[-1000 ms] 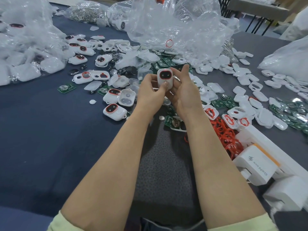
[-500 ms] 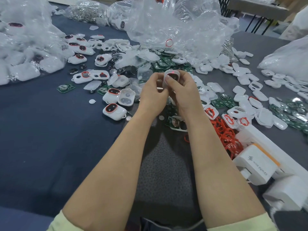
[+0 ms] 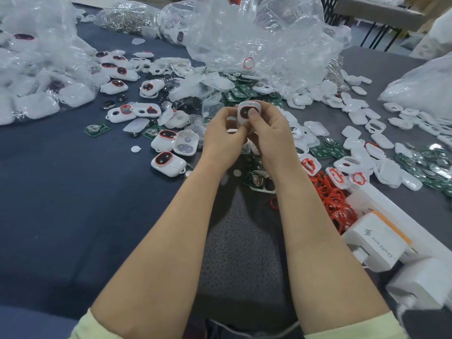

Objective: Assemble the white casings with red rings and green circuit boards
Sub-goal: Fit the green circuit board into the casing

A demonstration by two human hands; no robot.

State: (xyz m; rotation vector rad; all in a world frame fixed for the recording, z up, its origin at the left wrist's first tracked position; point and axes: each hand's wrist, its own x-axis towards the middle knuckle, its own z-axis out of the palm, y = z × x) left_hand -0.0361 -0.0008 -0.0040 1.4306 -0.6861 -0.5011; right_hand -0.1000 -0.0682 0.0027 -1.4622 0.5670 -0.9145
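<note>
1. Both hands meet above the middle of the table (image 3: 61, 192), holding one white casing (image 3: 244, 110) between them, clear of the surface.
2. The casing stands roughly upright, its face turned to the camera; a red ring frames the dark window on that face.
3. The left hand (image 3: 221, 137) has its fingers curled, with the thumb tip against the casing's lower left edge.
4. The right hand (image 3: 271, 133) wraps the casing's right side, and its thumb lies across the window, pressing on it.
5. Rings (image 3: 332, 204) lie in a loose red pile right of the right forearm, near a white charger (image 3: 374, 241).
6. Boards (image 3: 322, 151) sit in green clusters: some just right of the right hand, more at the far right edge, others under the crumpled clear bag (image 3: 264, 40) behind the hands.
7. One more board with a round metal part lies on the table below the right wrist.
8. Finished casings (image 3: 167, 162), each with a red-rimmed window, lie left of the left hand and further back towards the far left.
9. Empty shells (image 3: 362, 116) are scattered on the grey surface to the right, some already fitted with red rings near the pile.
10. More clear bags of white parts stand at the left and right edges.
</note>
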